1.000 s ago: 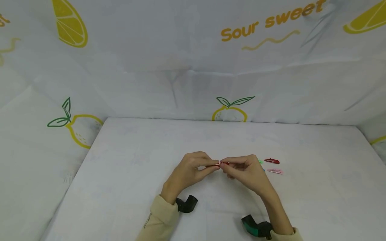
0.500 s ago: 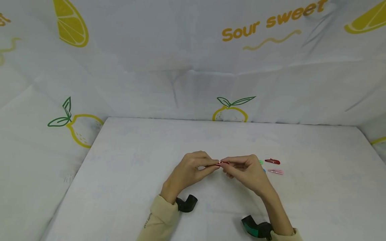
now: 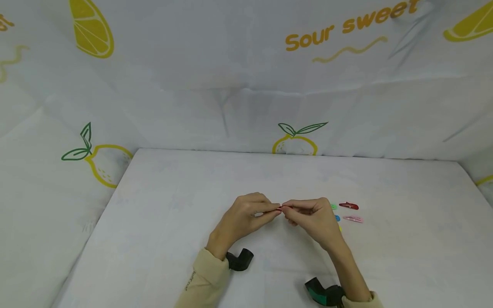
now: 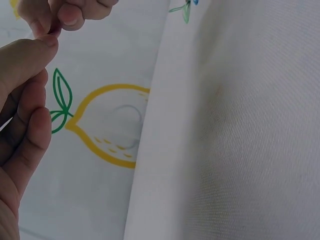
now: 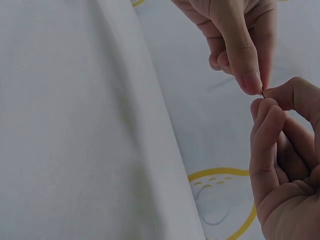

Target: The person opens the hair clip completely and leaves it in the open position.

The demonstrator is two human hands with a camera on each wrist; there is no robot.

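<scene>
Between the two hands, above the white table, is a small red hair clip (image 3: 280,208), mostly covered by fingertips. My left hand (image 3: 244,214) pinches its left end between thumb and fingers. From the other side, my right hand (image 3: 313,218) pinches it with thumb and index finger. In the right wrist view only a thin dark edge of the clip (image 5: 263,94) shows where the fingertips meet. The left wrist view has the left hand (image 4: 25,110) below the right hand (image 4: 70,15), their tips nearly touching. Whether the clip is snapped or unsnapped cannot be seen.
Right of the right hand lie a dark red hair clip (image 3: 348,205) and a pink hair clip (image 3: 353,219). Partly behind that hand are green (image 3: 334,206), blue (image 3: 337,218) and yellow (image 3: 340,229) pieces. A lemon-print cloth (image 3: 192,107) hangs behind the table (image 3: 173,184).
Less of the red hair clip shows between the fingers now. The right wrist has shifted slightly left, so more blue and a bit of yellow appear behind it. The left hand is nearly still.
</scene>
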